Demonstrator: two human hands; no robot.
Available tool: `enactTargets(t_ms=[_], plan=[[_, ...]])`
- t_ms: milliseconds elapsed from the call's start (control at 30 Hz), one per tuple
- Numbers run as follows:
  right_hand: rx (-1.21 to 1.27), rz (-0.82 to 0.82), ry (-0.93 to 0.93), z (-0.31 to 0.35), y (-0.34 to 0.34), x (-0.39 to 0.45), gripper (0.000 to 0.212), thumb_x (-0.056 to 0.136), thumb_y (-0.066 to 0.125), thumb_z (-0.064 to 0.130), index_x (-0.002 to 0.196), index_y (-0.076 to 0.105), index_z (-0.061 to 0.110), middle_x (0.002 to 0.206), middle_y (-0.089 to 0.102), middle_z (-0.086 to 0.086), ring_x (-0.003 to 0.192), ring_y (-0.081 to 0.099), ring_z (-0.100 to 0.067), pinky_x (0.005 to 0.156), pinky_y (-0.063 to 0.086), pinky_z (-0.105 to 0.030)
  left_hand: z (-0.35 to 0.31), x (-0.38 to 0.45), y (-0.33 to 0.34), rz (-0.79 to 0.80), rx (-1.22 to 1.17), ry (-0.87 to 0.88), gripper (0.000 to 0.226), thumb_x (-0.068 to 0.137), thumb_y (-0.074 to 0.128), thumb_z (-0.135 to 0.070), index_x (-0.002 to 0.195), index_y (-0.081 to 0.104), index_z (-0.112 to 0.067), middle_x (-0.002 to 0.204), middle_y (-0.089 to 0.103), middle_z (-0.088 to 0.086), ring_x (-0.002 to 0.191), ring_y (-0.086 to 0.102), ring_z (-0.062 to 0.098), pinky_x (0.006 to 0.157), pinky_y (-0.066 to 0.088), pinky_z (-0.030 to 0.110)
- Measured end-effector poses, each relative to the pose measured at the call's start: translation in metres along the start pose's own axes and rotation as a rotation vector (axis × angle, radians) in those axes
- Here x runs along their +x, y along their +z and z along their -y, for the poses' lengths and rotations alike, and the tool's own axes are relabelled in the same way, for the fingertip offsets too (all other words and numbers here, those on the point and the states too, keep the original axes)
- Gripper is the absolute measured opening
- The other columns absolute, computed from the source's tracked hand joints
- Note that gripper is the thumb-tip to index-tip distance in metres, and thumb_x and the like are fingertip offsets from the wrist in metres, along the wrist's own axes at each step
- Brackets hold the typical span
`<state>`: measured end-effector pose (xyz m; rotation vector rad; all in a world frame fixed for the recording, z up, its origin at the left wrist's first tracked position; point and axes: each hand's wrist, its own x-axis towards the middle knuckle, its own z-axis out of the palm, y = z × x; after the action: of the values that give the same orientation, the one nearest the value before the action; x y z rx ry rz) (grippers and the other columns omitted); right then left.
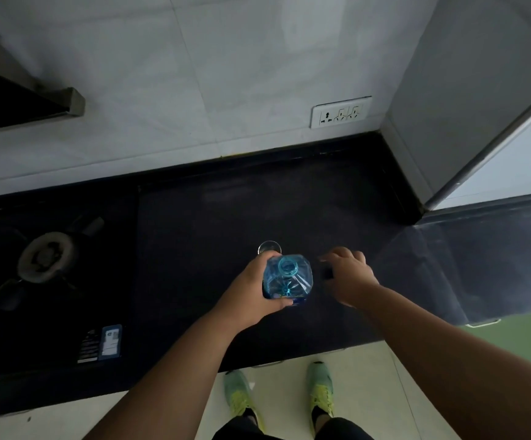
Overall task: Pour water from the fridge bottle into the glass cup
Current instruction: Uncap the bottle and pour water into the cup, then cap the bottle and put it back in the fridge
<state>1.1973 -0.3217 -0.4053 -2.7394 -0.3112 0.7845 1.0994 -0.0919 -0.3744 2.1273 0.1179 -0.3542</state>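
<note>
— Bottle first: where does the clear blue-tinted plastic water bottle [289, 277] stand?

— Upright on the dark stone counter [226, 211], its neck open with no cap on it. The left hand [251, 290] grips its side, fingers and thumb curled round the body.

— And the clear glass cup [269, 247]?

— On the counter just behind the bottle, only its rim showing past the left hand.

— The right hand [348, 274]?

— Just beside the bottle to the right, fingers curled down over something small and dark; I cannot tell what it is or whether it is held.

— Anything else?

— A gas burner [45, 257] at far left, a white wall socket [341, 112] behind.
</note>
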Motion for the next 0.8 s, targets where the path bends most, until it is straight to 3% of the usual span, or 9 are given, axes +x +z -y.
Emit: enactTargets(t_ms=[300, 467, 567, 667, 800], plan=[[0.068, 0.028, 0.100, -0.019, 0.026, 0.005, 0.052, 0.095, 0.055, 0.004, 0.142, 0.058, 0.028, 0.144, 0.044, -0.002, 0.135, 0.039, -0.030, 0.104, 0.049, -0.044, -0.004, 0.000, 0.003, 0.001, 0.029, -0.041, 0.089, 0.078, 0.091, -0.030, 0.145, 0.034, -0.043, 0.144, 0.049, -0.015, 0.129, 0.053, 0.003, 0.108, 0.044, 0.023], [0.085, -0.015, 0.128, -0.019, 0.024, 0.006, 0.043, 0.092, 0.058, 0.006, 0.132, 0.062, 0.020, 0.135, 0.053, -0.006, 0.125, 0.051, -0.030, 0.094, 0.051, -0.040, -0.005, 0.000, 0.003, -0.007, 0.024, -0.062, 0.089, 0.078, 0.091, -0.029, 0.146, 0.035, -0.042, 0.143, 0.049, -0.016, 0.128, 0.054, 0.003, 0.106, 0.044, 0.022], [0.254, -0.116, 0.131, -0.010, 0.011, 0.001, 0.031, 0.087, 0.066, 0.014, 0.118, 0.062, 0.018, 0.119, 0.062, -0.010, 0.106, 0.062, -0.031, 0.080, 0.050, -0.034, -0.007, 0.000, 0.004, -0.021, 0.011, -0.070, 0.089, 0.078, 0.092, -0.028, 0.146, 0.036, -0.041, 0.141, 0.050, -0.016, 0.126, 0.055, 0.002, 0.106, 0.046, 0.021], [0.518, -0.252, 0.066, 0.009, -0.022, -0.010, 0.024, 0.081, 0.074, 0.017, 0.099, 0.059, 0.023, 0.096, 0.070, 0.000, 0.086, 0.069, -0.019, 0.068, 0.049, -0.028, -0.011, -0.001, 0.008, -0.071, 0.003, -0.063, 0.088, 0.074, 0.095, -0.026, 0.144, 0.042, -0.037, 0.135, 0.053, -0.018, 0.120, 0.057, -0.001, 0.102, 0.048, 0.019], [0.751, -0.367, -0.126, 0.035, -0.076, -0.040, 0.029, 0.080, 0.079, 0.009, 0.094, 0.059, 0.025, 0.102, 0.074, 0.012, 0.087, 0.071, -0.001, 0.078, 0.057, -0.018, -0.029, -0.006, 0.014, -0.140, -0.017, -0.029, 0.079, 0.071, 0.095, -0.027, 0.129, 0.046, -0.048, 0.124, 0.058, -0.023, 0.116, 0.059, -0.009, 0.091, 0.049, 0.011]])
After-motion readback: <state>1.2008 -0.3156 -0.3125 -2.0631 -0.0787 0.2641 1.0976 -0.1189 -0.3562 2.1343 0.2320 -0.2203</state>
